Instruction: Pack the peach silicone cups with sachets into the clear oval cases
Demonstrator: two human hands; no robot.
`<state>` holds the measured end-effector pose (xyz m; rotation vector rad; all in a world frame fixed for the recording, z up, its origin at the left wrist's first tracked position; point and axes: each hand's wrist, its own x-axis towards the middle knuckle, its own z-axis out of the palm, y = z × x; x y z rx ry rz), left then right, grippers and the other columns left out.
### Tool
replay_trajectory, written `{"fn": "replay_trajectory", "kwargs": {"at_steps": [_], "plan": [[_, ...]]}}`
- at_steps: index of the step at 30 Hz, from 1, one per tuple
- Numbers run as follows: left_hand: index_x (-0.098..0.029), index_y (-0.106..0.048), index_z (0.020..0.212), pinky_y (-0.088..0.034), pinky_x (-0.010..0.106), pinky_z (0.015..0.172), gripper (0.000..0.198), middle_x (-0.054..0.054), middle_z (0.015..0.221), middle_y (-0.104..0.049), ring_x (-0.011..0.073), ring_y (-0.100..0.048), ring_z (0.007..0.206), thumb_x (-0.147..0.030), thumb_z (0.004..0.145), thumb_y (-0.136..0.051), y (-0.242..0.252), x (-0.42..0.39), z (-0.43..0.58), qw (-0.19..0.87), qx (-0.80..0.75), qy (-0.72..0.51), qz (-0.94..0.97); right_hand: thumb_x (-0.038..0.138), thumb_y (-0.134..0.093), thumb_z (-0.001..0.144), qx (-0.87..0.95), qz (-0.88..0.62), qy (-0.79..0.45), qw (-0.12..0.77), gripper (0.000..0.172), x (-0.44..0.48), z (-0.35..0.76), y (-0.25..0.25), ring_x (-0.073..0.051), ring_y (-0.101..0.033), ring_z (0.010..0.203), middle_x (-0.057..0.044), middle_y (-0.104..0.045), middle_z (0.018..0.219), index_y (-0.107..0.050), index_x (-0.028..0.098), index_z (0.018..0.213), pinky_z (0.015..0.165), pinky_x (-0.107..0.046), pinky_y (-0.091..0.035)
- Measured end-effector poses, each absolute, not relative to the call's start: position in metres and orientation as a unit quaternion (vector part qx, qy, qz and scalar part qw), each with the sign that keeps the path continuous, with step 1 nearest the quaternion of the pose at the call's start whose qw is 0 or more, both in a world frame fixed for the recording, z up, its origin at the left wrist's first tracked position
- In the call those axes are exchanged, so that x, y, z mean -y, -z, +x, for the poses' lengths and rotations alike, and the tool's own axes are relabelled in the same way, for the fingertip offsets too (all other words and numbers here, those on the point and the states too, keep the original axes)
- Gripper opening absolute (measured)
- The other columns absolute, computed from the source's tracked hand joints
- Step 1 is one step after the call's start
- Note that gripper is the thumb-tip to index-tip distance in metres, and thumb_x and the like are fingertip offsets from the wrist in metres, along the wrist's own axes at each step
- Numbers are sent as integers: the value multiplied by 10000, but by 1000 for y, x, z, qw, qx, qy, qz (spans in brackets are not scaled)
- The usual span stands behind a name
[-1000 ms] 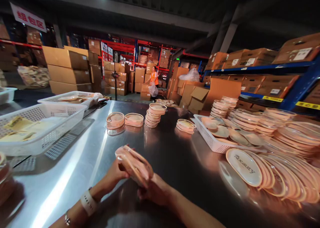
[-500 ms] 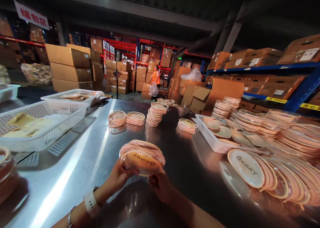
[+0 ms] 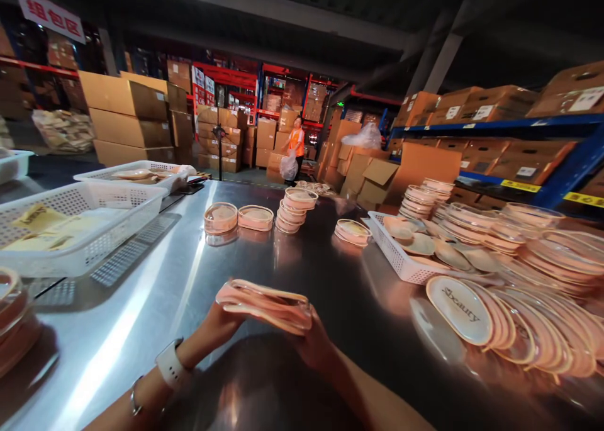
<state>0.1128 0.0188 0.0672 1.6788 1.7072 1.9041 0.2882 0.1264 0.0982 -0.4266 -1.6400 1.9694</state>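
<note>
Between both hands I hold a pink oval pouch (image 3: 264, 306) with pale piping, tilted so its edge faces me. My left hand (image 3: 219, 327) grips the pouch's left end, the fingers partly hidden behind it. At the other end my right hand (image 3: 314, 340) is closed on the lower right side. Beyond the hands on the metal table stand a single round pouch (image 3: 221, 218), another pouch (image 3: 255, 218) beside it, and a stack of pouches (image 3: 295, 209). A short pile of pouches (image 3: 353, 231) sits further right.
On the right, a white basket (image 3: 394, 255) holds flat oval pieces, with many lettered pouches (image 3: 460, 309) fanned out in front. White perforated baskets (image 3: 85, 258) line the left side. Pouches (image 3: 14, 318) stand at the left edge. A person in an orange vest (image 3: 296, 141) is far behind, among cartons (image 3: 125, 126).
The held pouch has been tipped from its lettered face to its edge. My right hand has moved slightly right, round its end. The view has shifted slightly.
</note>
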Motion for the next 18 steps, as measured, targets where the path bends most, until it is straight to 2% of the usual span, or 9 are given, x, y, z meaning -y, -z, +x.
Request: {"fn": "replay_trajectory", "kwargs": {"at_steps": [2, 4, 6, 11, 14, 18], "plan": [[-199, -710, 910, -607, 437, 871, 208, 97, 956, -769, 261, -724, 890, -379, 828, -645, -66, -20, 103, 19, -561, -615, 553, 555, -771, 646, 550, -165, -767, 286, 392, -128, 292, -103, -85, -283, 459, 43, -441, 521, -554, 228, 629, 409, -207, -211], [-199, -689, 912, -608, 406, 825, 166, 84, 928, -758, 249, -724, 874, -331, 827, -637, -66, -22, 91, -3, -572, -607, 552, 526, -786, 622, 524, -165, -782, 296, 455, -133, 296, -109, -62, -176, 441, 89, -297, 477, -447, 228, 565, 398, -196, -146], [-200, -662, 915, -604, 366, 764, 134, 66, 896, -743, 230, -723, 841, -296, 828, -633, -67, -22, 83, -16, -587, -597, 547, 527, -757, 640, 542, -163, -769, 297, 494, -139, 301, -115, -49, -118, 433, 113, -221, 468, -374, 229, 542, 391, -193, -114], [-202, -604, 936, -580, 317, 705, 107, 37, 865, -707, 186, -692, 761, -277, 871, -564, -69, -19, 77, -52, -605, -579, 543, 542, -693, 687, 617, -168, -708, 301, 477, -150, 310, -119, -45, -147, 417, 112, -249, 449, -366, 230, 534, 390, -196, -117], [-199, -626, 940, -584, 321, 718, 135, 52, 899, -716, 194, -701, 795, -305, 888, -560, -68, -19, 78, -40, -601, -575, 554, 564, -650, 720, 659, -154, -678, 286, 452, -152, 313, -115, -50, -179, 384, 109, -269, 439, -393, 237, 543, 367, -204, -143], [-198, -646, 1001, -604, 348, 745, 196, 61, 955, -752, 225, -730, 852, -324, 851, -642, -64, -20, 77, -10, -617, -548, 565, 636, -514, 799, 741, -160, -588, 282, 461, -157, 308, -103, -68, -246, 340, 95, -324, 410, -381, 257, 572, 355, -220, -205]]}}
